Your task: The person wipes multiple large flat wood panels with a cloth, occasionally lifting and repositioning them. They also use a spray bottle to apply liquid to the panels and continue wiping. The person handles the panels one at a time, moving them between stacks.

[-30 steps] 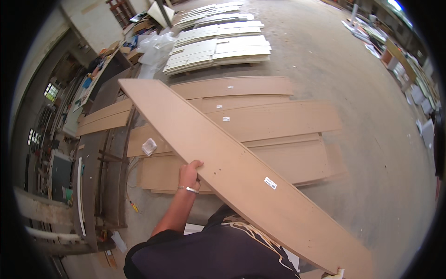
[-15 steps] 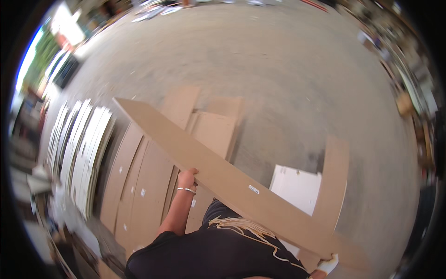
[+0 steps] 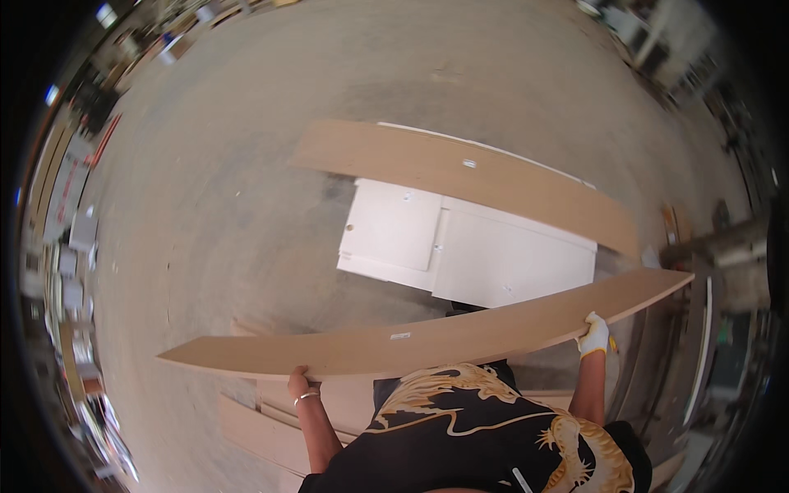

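A long brown board point(image 3: 460, 330) with a small white label spans the view in front of my body. Bare except for a bracelet at the wrist, my left hand point(image 3: 301, 383) grips its near edge toward the left end. Farther right, my right hand point(image 3: 593, 335), in a white glove with a yellow cuff, holds the same edge. The fingers of both hands are partly hidden by the board. Beyond it lies a pile of white panels point(image 3: 514, 251), with another long brown board point(image 3: 394, 154) along the pile's far side.
Stacked brown boards point(image 3: 271, 427) lie low beside my left forearm, partly covered by the held board. Long dark and pale strips point(image 3: 699, 353) run along the right. The concrete floor point(image 3: 246, 164) stretches ahead, with blurred materials along the far left wall.
My body has turned to the right, carrying the board. It now lies nearly level across the view, where before it sloped down to the right. The white panel pile has come in front of me.
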The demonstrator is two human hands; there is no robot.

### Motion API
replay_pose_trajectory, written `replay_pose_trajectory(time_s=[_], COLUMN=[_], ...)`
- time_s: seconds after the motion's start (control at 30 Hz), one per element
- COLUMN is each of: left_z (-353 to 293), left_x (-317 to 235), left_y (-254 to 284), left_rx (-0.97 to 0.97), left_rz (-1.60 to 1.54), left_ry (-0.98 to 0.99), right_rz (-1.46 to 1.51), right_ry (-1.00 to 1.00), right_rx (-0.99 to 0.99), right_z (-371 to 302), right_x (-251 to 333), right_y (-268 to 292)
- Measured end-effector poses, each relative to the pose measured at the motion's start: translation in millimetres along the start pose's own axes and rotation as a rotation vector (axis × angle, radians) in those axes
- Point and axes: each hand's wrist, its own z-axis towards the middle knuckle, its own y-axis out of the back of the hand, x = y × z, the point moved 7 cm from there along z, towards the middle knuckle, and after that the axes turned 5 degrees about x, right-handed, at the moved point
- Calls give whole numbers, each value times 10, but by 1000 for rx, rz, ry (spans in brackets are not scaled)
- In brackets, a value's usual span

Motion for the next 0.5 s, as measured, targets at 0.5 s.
replay_pose_trajectory(time_s=[0.5], left_z=[-405], left_x=[620], left_y=[-2083], left_rx=[125], left_rz=[375], left_ry=[169], right_rz=[252], right_ry=[-15], right_rx=[-193], right_z=[250], right_x=[522], right_y=[1703])
